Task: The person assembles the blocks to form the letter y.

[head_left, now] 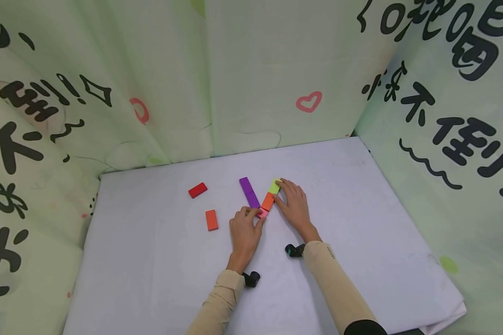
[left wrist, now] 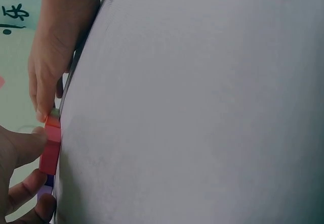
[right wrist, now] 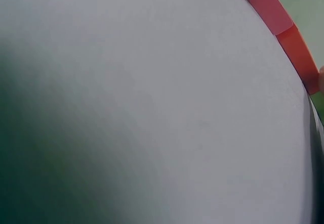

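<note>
on the white counter (head_left: 151,270), a v is laid out, opened toward the far edge. at its tip, pink block (head_left: 263,213) pinched between thumb and finger of left hand (head_left: 245,232); its long axis partly covered. orange block (head_left: 267,202) and lime block (head_left: 274,188) set end to end, long axes slanted far-right. right hand (head_left: 294,204): thumb laid against orange, fingertip on lime; whether pinched cannot be told. purple blocks (head_left: 253,200) aligned end to end, slanted far-left. set apart leftward: red block (head_left: 198,190), lying crosswise, right end angled farther; orange-red block (head_left: 211,220), pointed roughly near-far. counted: two purple, one each of the other five.
</note>
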`<state>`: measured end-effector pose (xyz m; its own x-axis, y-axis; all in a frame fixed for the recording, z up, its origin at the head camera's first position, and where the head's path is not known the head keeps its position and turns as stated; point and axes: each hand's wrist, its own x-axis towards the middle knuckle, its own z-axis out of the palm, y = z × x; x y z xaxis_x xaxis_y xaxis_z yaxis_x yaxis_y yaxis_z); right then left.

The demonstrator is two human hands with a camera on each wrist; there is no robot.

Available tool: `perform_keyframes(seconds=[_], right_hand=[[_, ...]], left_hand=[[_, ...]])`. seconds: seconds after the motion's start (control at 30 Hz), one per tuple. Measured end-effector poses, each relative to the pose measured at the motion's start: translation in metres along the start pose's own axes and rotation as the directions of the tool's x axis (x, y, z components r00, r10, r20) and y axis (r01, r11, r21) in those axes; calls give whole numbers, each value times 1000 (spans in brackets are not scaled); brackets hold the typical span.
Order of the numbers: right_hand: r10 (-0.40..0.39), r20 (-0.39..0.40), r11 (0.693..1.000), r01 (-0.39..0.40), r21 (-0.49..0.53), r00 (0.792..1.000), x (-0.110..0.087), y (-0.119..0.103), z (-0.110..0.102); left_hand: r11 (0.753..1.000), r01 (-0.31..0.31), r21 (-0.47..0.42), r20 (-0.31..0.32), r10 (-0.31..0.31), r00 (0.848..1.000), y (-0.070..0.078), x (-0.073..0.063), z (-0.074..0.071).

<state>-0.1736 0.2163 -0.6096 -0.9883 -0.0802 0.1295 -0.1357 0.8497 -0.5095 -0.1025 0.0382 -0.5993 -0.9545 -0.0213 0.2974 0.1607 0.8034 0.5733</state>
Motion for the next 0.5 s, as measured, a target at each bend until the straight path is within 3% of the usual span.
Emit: perform_keyframes(seconds=[0.5], right_hand=[[3,2,1000,-3,8,1000,0,0,-1]], left_hand=[[1000,-9,7,10,9,1000,-2,1,0]])
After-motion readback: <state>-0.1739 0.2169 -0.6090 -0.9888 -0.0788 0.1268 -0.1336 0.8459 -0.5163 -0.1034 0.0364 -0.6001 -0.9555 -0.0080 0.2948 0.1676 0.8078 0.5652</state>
